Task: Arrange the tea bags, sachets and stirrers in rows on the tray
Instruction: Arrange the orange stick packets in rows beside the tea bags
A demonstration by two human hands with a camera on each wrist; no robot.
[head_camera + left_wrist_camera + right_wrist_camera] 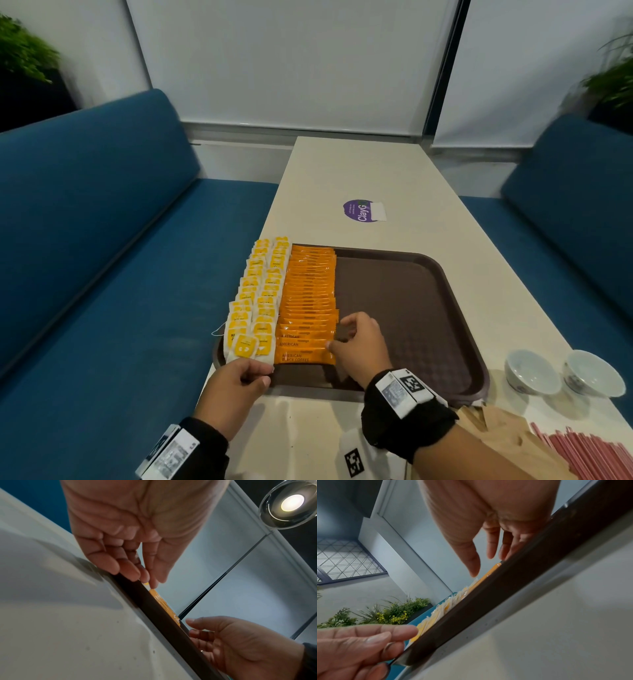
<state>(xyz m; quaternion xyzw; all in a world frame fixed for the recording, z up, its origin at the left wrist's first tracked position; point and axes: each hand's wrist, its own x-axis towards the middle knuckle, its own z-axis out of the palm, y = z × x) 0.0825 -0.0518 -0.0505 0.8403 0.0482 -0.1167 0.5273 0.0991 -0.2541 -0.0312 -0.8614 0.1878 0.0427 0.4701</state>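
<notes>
A brown tray [394, 308] lies on the cream table. Two columns of yellow-and-white tea bags [260, 294] fill its left side, and beside them runs one column of orange coffee sachets [310, 294]. My left hand [265, 373] is at the tray's near-left corner and pinches the edge of the nearest tea bag [245, 347] between thumb and forefinger [147, 580]. My right hand [337, 334] touches the right ends of the nearest sachets with relaxed fingers [491, 550] and holds nothing. A pile of red stirrers [589, 455] lies on the table at the near right.
Two white bowls [532, 371] [592, 373] stand right of the tray. A brown paper bag [496, 435] lies next to the stirrers. A purple sticker [359, 210] is on the table beyond the tray. Blue sofas [102, 240] flank the table.
</notes>
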